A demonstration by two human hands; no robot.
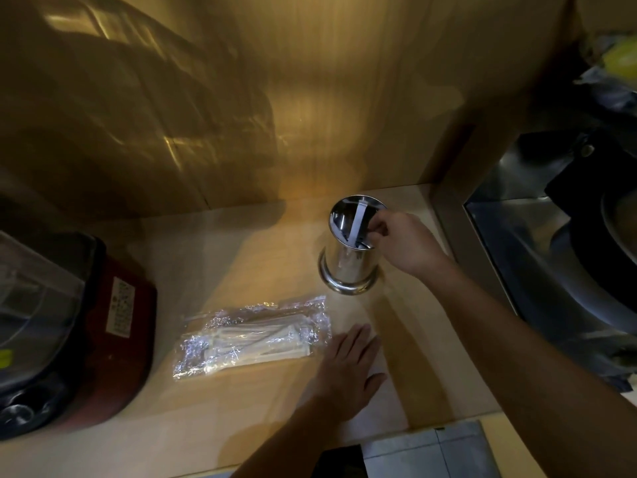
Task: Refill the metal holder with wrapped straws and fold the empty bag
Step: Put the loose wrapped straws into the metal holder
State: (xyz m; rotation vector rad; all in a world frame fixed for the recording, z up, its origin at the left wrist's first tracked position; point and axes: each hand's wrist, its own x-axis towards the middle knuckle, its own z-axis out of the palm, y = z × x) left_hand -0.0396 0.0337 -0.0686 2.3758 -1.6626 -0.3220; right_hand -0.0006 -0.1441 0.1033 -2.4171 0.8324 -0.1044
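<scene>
A shiny metal holder (348,260) stands upright on the wooden counter (241,401), with one wrapped straw (358,219) leaning inside it. My right hand (403,243) is at the holder's rim, its fingertips pinched on that straw. In front of the holder lies a clear plastic bag (251,336) flat on the counter, with several wrapped straws inside. My left hand (348,363) rests palm down, fingers spread, just right of the bag's open end, touching or nearly touching its edge.
A dark red appliance with a clear lid (62,332) stands at the left. A wooden back wall (241,115) rises behind the counter. To the right are a metal surface and a dark round vessel (593,257). The counter's front edge runs along the bottom.
</scene>
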